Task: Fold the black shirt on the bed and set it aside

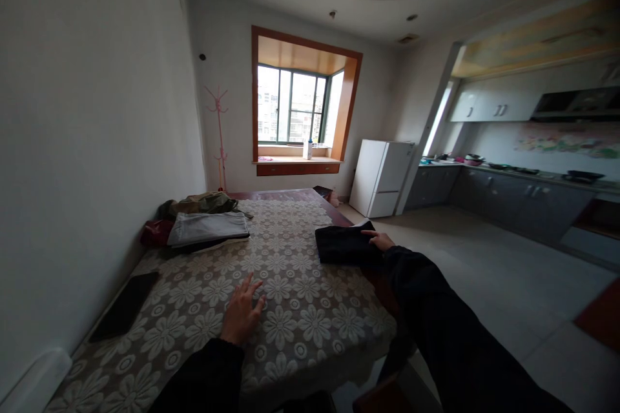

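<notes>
A folded black garment (341,244) lies at the right edge of the table. My right hand (380,240) rests on its right side, the index finger stretched over the cloth; the other fingers show only in part. Over the flower-patterned tablecloth (290,319), nearer to me, is my left hand (243,312), fingers spread and nothing in them. Whether it touches the cloth I cannot tell. Past it, at the far left of the table, a folded grey garment (208,228) lies on darker cloth, with an olive garment (213,202) behind and a dark red one (155,232) beside it.
A black phone-like slab (124,306) lies on the table's left side, near the wall. A pink coat stand (220,135) is behind the table, left of the window. To the right stand a white fridge (380,177) and grey kitchen cabinets (508,203).
</notes>
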### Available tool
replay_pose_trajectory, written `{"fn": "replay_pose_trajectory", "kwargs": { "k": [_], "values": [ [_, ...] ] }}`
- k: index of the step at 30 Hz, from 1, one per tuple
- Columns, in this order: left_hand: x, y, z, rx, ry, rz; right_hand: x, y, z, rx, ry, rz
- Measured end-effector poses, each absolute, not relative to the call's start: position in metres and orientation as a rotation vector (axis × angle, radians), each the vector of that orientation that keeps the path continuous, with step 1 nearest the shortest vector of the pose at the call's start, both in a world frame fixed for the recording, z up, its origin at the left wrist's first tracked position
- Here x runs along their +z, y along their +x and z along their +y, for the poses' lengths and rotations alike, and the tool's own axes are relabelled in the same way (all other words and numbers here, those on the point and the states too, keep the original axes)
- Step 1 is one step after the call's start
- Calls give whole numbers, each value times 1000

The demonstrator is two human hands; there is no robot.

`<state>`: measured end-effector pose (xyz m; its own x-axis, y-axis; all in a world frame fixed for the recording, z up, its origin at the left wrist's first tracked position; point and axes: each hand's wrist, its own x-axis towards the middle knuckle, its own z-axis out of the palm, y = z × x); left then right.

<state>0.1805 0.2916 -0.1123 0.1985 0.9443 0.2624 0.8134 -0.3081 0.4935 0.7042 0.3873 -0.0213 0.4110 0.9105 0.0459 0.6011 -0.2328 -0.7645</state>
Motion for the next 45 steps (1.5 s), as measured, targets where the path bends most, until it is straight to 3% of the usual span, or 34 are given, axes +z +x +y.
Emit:
{"fn": "replay_pose_trajectory", "kwargs": {
  "k": [10,19,24,28,35,45],
  "values": [
    [-109,181,291,704,2247,1669,-54,712,387,203,-1980,-1442],
    [-108,181,289,675,2262,1656,-53,699,388,-16,-2220,-1498],
    [-107,182,288,670,2272,1647,-51,634,390,-366,-1816,-2257],
    [-106,182,287,656,2275,1647,-63,586,404,-287,-1691,-2598],
    [-103,182,285,638,2267,1647,-95,573,418,-82,-2033,-2473],
    [-99,182,283,614,2257,1641,-88,568,416,35,-2117,-2448]
  ]
}}
